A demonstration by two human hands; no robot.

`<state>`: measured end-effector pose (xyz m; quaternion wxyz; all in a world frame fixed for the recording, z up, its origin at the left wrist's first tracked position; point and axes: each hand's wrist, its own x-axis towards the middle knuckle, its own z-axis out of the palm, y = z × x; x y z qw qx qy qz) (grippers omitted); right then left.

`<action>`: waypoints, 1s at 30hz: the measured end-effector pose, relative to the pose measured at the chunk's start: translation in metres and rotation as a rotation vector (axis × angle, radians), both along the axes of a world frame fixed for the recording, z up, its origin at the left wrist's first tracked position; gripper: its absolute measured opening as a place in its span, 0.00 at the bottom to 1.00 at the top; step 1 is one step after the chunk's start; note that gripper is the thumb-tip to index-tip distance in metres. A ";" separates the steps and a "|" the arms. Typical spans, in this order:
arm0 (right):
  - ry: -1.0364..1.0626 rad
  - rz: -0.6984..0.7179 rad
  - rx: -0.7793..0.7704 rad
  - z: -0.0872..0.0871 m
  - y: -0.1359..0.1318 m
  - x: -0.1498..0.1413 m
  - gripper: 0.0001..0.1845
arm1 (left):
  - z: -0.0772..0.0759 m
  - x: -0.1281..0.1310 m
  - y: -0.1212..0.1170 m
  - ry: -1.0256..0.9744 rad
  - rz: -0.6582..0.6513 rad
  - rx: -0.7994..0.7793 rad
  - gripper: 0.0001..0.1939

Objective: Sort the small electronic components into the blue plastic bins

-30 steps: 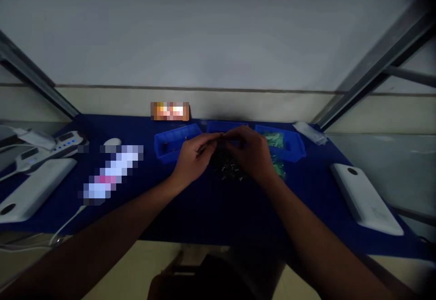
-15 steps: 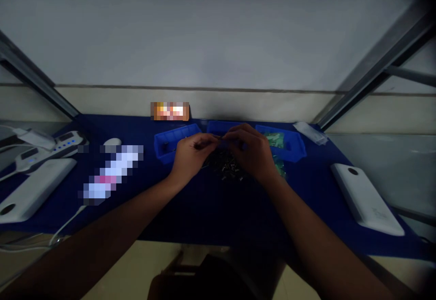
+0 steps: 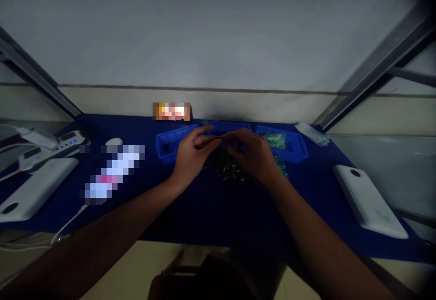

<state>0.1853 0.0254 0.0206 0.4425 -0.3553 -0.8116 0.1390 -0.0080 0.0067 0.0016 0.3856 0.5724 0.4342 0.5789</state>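
A: What was the surface like?
B: A deep-blue worktop, dim and dark toward the near edge, backed by a pale grey wall. Slanting metal bars framed it on both sides, and light floor showed beneath.
A: And the hands?
B: The left hand and right hand met near the middle, fingers bent and tips close together. I couldn't tell whether they grasped anything; it was too dark between them.
A: Where were the small parts?
B: A heap of small metal pieces lay on the worktop, just below and between the hands.
A: What stood around it?
B: Three blue bins along the back: a left bin, a middle bin partly covered by the fingers, and a right bin with green packets inside. Farther right sat a clear bag and a white slab-shaped device.
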 end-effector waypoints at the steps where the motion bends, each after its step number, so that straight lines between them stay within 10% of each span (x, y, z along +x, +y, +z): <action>1: -0.007 0.004 0.000 0.000 0.000 0.000 0.13 | 0.001 0.000 0.000 -0.006 -0.003 -0.009 0.23; 16: -0.023 -0.052 0.020 -0.001 0.000 -0.003 0.24 | -0.002 0.003 -0.004 0.037 -0.110 0.113 0.30; 30: 0.032 -0.068 0.040 0.000 0.000 -0.004 0.07 | -0.001 0.002 -0.007 0.179 -0.032 0.118 0.17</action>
